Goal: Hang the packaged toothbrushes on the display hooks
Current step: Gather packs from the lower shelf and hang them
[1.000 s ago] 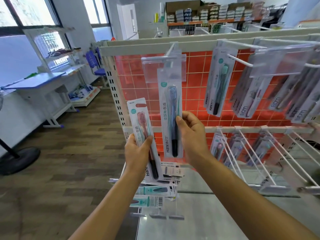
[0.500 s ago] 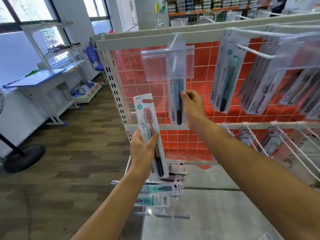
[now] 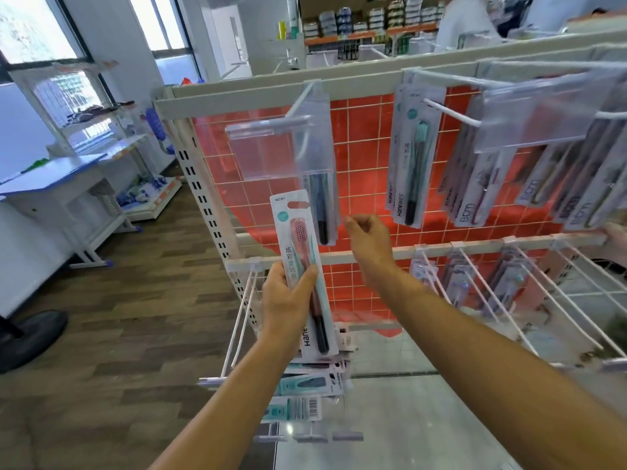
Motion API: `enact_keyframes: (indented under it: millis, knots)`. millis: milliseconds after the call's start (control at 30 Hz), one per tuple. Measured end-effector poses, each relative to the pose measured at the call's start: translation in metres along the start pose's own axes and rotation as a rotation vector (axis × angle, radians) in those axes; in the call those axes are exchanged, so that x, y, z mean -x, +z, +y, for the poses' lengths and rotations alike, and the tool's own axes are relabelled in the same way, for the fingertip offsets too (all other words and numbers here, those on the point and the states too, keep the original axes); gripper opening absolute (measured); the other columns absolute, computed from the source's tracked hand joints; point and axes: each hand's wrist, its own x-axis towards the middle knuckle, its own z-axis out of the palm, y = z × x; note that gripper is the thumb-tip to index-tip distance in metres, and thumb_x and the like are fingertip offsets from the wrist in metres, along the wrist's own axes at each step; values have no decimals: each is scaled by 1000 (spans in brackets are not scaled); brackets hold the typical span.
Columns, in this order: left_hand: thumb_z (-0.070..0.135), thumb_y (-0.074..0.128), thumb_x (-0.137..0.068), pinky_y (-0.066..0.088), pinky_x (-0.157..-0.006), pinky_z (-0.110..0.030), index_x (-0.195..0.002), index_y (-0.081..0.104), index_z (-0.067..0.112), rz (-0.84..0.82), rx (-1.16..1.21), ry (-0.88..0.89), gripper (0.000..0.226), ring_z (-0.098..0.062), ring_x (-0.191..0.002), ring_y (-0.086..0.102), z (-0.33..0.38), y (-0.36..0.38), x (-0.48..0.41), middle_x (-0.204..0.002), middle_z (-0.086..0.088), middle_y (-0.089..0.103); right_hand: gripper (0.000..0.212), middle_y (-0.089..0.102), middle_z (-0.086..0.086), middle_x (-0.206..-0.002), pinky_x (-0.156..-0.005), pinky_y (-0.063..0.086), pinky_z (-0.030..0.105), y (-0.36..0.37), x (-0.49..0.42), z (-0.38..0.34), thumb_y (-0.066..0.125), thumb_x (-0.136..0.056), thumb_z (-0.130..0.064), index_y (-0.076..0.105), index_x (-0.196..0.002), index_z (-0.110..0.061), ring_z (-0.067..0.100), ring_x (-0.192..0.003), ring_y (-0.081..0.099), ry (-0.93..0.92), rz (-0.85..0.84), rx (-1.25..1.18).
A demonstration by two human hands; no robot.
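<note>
A person's two bare arms reach toward a shop display rack with a red grid back panel (image 3: pixel 366 147); the left hand (image 3: pixel 288 300) grips a packaged toothbrush with pink bristles (image 3: pixel 298 252) around its lower half, thumb across the front, holding it upright in front of the rack; the right hand (image 3: pixel 368 239) is raised just to the right, fingers curled in and holding nothing; just left of that hand, apart from it, a packaged toothbrush with a dark blue handle (image 3: pixel 320 205) hangs on the upper left hook (image 3: pixel 300 98), partly behind a clear plastic label holder (image 3: pixel 261 147); to the right, a teal toothbrush pack (image 3: pixel 412 164) hangs on the next hook, and further right hang many more packs (image 3: pixel 543 191); below runs a row of white hooks (image 3: pixel 492 290), some carrying packs; beneath the left hand, a stack of packs (image 3: pixel 305 388) lies across low hooks; wooden floor (image 3: pixel 118 300) stretches to the left.
</note>
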Motion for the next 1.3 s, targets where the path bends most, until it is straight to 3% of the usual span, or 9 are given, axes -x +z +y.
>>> enact_keyframes:
  millis: [133,300,433,600,700,800,967,1067,1300]
  knots:
    - [24,60,-95,59,-82,-43,-99,61,18,-23,2,-24,7,-27,-92,70,-2,23,4,-99,-13,72,13,66,-1,-96,-83,52,29,-30,13,11,51,-99,-20,62,-95,-17,15,-93,62,48,-41,-35]
    - [26,49,-101,56,-79,-40,-94,60,18,-62,-9,-34,15,-24,-85,65,-2,53,8,-91,-7,69,23,70,6,-95,-66,54,17,-66,27,7,47,-100,-16,67,-104,-6,12,-81,66,60,-158,-92]
    - [24,46,-102,52,-74,-28,-94,63,24,-92,21,-31,19,-13,-83,65,3,82,19,-89,3,70,26,72,8,-100,-76,55,24,-91,33,3,47,-100,-15,68,-110,-3,14,-85,67,69,-222,-111]
    - [22,47,-102,53,-82,-41,-94,65,16,-166,45,-63,21,-23,-86,61,6,120,32,-92,-8,68,26,70,-1,-79,-69,51,24,-129,34,2,52,-98,-17,73,-84,-18,14,-75,61,88,-229,-117]
    - [24,47,-102,56,-79,-37,-94,65,17,-197,63,-78,21,-21,-86,65,10,144,43,-92,-6,71,22,69,6,-87,-73,52,31,-156,35,3,52,-98,-18,73,-93,-15,19,-82,60,95,-208,-89]
    - [24,47,-102,56,-87,-46,-95,67,21,-229,62,-99,21,-26,-91,68,12,169,55,-93,-5,73,20,70,15,-101,-88,53,41,-184,37,2,53,-98,-17,70,-104,-8,21,-90,62,93,-187,-66]
    - [22,47,-102,56,-89,-46,-98,67,21,-265,57,-123,21,-28,-97,68,19,210,79,-99,-8,72,17,68,7,-88,-69,51,23,-233,42,1,52,-98,-11,69,-94,-9,15,-81,61,66,-140,-84]
    - [19,45,-103,58,-84,-40,-101,68,20,-299,50,-116,23,-25,-94,69,23,232,92,-98,-5,73,19,71,8,-90,-75,53,33,-261,46,-1,52,-98,-12,70,-97,-8,17,-82,64,66,-135,-109]
    - [23,48,-102,53,-62,-26,-104,67,22,-317,8,-88,19,-20,-79,65,23,274,116,-96,-5,72,22,70,-3,-81,-65,51,23,-314,53,-6,51,-99,-13,70,-88,-17,10,-74,65,44,-121,-119]
